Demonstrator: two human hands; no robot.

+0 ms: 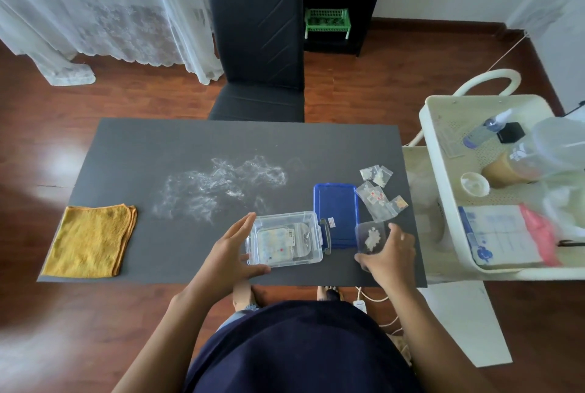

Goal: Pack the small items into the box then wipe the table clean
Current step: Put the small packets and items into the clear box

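Observation:
A clear plastic box [311, 220] stands near the front edge of the dark table [133, 152], with a couple of flat packets inside. My left hand [232, 253] cups its left side, thumb at the front corner. My right hand [387, 255] grips a small clear bag [372, 237] holding pale bits, just right of the box. The blue lid [335, 205] lies flat behind and right of the box. Several more small clear bags [378, 194] lie near the table's right edge. A folded yellow cloth [90, 240] rests at the front left. White smears [218, 185] mark the table's middle.
A black chair [258, 44] stands behind the table. A cream cart [493, 190] with bottles, a cup and papers sits close against the table's right edge. A green basket [327, 22] sits on a dark shelf at the back. Cables lie on the wooden floor by my feet.

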